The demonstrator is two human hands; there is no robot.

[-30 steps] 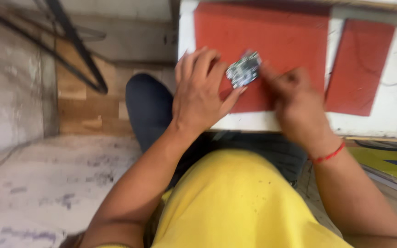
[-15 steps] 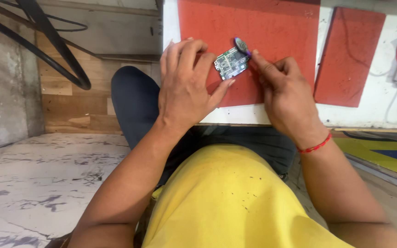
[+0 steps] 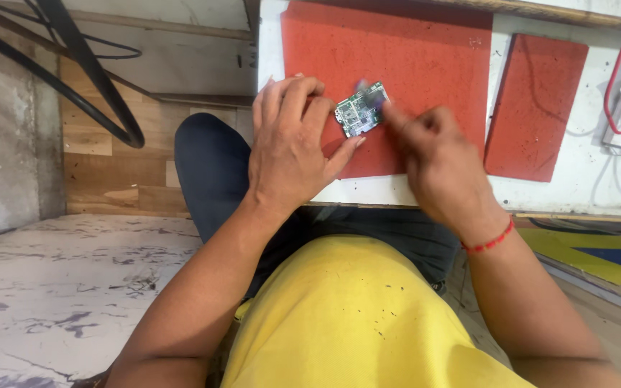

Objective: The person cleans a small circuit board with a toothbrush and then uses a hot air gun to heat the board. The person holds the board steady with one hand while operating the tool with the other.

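Red rubber mat (image 3: pixel 411 65) covers the white table (image 3: pixel 583 172) near its front left corner; a smaller red mat (image 3: pixel 533 108) lies beside it. Over the large mat, the left hand (image 3: pixel 289 151) pinches a small green circuit board (image 3: pixel 360 109); the right hand (image 3: pixel 433 151), fingers bunched, touches its edge. Wooden floor (image 3: pixel 102 165) lies left.

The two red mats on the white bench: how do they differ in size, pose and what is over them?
The large red mat is wider and lies square to the white bench; the small red mat is narrower and slightly tilted. Over the large mat, the left hand holds a small green circuit board and the right hand touches it; the small mat is bare. Both are flat, rectangular and of the same red.
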